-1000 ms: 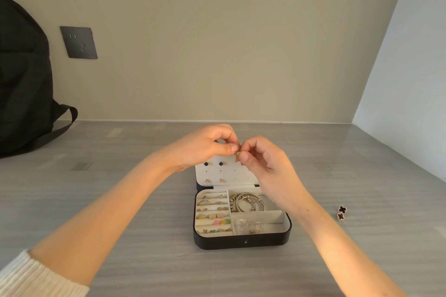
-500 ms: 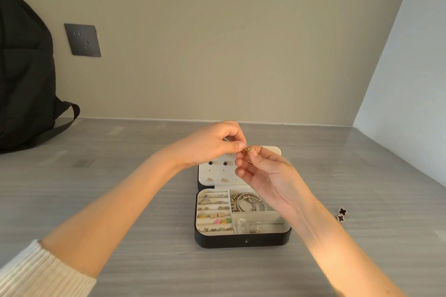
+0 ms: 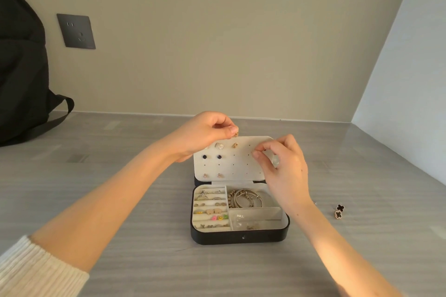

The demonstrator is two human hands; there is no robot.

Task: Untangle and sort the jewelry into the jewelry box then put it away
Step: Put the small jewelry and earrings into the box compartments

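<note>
The left hand [image 3: 207, 131] pinches a small gold earring [image 3: 236, 133] at the lid's top edge; the right hand [image 3: 282, 164] pinches something tiny. The open jewelry box [image 3: 241, 236] lies below both hands.

Plain beige wall [image 3: 241, 31] behind a grey wood-grain tabletop [image 3: 120, 260], with a dark grey wall socket [image 3: 76, 31] on it. Paler white side wall [image 3: 415, 67] on the right, soft daylight.

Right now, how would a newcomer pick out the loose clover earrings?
Start at the open black jewelry box on the grey table. Look right of it, past the right hand's wrist. The clover earrings lie there on bare table: two black four-leaf shapes, the only jewelry outside the box.
</note>
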